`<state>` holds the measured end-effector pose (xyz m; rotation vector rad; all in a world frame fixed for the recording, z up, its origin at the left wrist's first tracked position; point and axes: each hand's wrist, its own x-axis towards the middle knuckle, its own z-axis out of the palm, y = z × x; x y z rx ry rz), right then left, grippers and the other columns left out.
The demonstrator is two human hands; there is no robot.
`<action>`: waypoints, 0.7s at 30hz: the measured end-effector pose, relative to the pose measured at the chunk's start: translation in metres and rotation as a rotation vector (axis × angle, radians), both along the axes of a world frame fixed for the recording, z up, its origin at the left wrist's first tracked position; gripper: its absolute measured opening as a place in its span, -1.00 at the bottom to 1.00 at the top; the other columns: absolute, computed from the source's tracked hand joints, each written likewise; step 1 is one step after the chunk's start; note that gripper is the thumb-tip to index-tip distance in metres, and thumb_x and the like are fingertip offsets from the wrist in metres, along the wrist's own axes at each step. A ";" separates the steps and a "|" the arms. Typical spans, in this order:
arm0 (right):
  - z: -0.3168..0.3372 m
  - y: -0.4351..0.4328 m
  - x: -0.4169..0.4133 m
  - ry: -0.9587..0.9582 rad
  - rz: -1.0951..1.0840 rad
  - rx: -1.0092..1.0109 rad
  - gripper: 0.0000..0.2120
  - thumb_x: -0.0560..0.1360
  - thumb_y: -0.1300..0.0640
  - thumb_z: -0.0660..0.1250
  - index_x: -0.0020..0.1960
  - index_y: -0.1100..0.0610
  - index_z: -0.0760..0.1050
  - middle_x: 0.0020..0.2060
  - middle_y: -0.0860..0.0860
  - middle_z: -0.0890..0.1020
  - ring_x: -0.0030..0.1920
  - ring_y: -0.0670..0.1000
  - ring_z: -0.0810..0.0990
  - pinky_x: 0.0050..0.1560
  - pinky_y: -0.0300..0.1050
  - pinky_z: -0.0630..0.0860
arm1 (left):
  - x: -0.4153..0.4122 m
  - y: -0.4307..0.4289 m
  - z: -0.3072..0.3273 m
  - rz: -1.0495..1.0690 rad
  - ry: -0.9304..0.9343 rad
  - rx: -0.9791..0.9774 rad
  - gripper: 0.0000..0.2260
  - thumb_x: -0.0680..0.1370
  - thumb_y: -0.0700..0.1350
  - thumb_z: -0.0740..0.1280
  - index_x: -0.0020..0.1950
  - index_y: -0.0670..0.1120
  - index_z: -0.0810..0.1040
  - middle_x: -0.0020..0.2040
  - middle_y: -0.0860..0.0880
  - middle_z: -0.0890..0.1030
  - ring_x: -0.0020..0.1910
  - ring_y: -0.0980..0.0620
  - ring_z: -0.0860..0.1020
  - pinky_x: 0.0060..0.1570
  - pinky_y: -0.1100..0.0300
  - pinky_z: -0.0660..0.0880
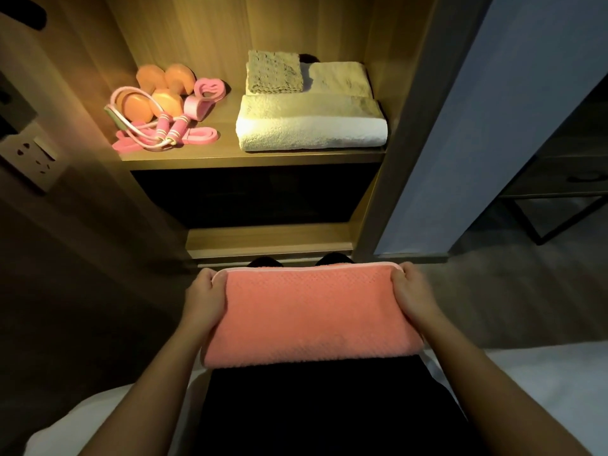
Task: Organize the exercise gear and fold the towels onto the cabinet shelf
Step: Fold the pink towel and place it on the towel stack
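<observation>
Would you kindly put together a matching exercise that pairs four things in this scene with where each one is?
Things:
1. pink towel
2. white towel
3. jump rope
4. grey towel

Places:
A. left side of the shelf
B. gripped by the left hand and right hand
C. front right of the shelf
D. back of the shelf, behind the white towel

Pairs: 1-B, 2-C, 3-A, 4-D
</observation>
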<state>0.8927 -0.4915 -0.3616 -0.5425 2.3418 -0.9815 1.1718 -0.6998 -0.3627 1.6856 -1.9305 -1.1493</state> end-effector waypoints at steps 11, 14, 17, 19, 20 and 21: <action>-0.020 -0.018 -0.004 -0.077 -0.081 0.050 -0.78 0.62 0.02 0.13 0.00 0.11 0.49 -0.13 0.06 0.58 -0.05 0.09 0.57 -0.06 0.00 0.49 | -0.018 -0.018 -0.033 -0.002 -0.118 0.082 -0.80 0.66 0.03 0.15 -0.09 0.00 0.46 -0.09 -0.05 0.56 -0.14 0.01 0.55 -0.19 0.10 0.49; -0.028 -0.020 -0.007 -0.139 -0.046 0.179 -0.74 0.63 0.07 0.14 -0.14 0.15 0.47 -0.17 0.15 0.57 -0.12 0.11 0.54 -0.09 0.00 0.48 | -0.017 -0.019 -0.040 0.008 -0.149 0.172 -0.76 0.65 0.05 0.17 -0.10 -0.05 0.48 -0.11 -0.10 0.57 -0.15 -0.04 0.54 -0.17 0.05 0.48; -0.029 -0.020 -0.010 -0.209 -0.041 0.221 -0.73 0.64 0.05 0.15 -0.20 0.11 0.41 -0.19 0.12 0.53 -0.22 0.00 0.46 -0.27 -0.11 0.34 | -0.016 -0.023 -0.041 0.032 -0.092 0.250 -0.77 0.64 0.08 0.19 0.00 -0.08 0.42 -0.02 -0.07 0.53 -0.09 -0.04 0.52 -0.17 0.08 0.45; -0.028 -0.020 -0.014 -0.276 -0.070 0.212 -0.74 0.64 0.00 0.16 -0.16 0.10 0.42 -0.13 0.12 0.54 -0.20 0.00 0.47 -0.23 -0.10 0.36 | -0.015 -0.025 -0.038 0.036 -0.054 0.333 -0.77 0.63 0.12 0.20 0.15 -0.01 0.36 0.04 -0.03 0.49 -0.02 -0.03 0.52 -0.17 0.09 0.44; -0.027 -0.020 -0.016 -0.337 -0.077 0.216 -0.74 0.63 -0.06 0.15 -0.13 0.08 0.42 -0.11 0.10 0.54 -0.15 0.03 0.50 -0.16 -0.07 0.40 | -0.014 -0.026 -0.035 0.026 -0.048 0.382 -0.74 0.63 0.14 0.19 0.22 0.02 0.37 0.04 -0.02 0.49 -0.03 -0.02 0.52 -0.21 0.11 0.44; -0.024 -0.020 -0.017 -0.420 -0.087 0.223 -0.72 0.62 -0.12 0.15 -0.08 0.06 0.43 -0.11 0.08 0.54 -0.10 0.06 0.52 -0.08 -0.04 0.43 | -0.013 -0.027 -0.033 0.015 -0.043 0.438 -0.69 0.63 0.16 0.18 0.27 0.02 0.38 0.03 -0.03 0.52 -0.04 -0.02 0.53 -0.25 0.12 0.43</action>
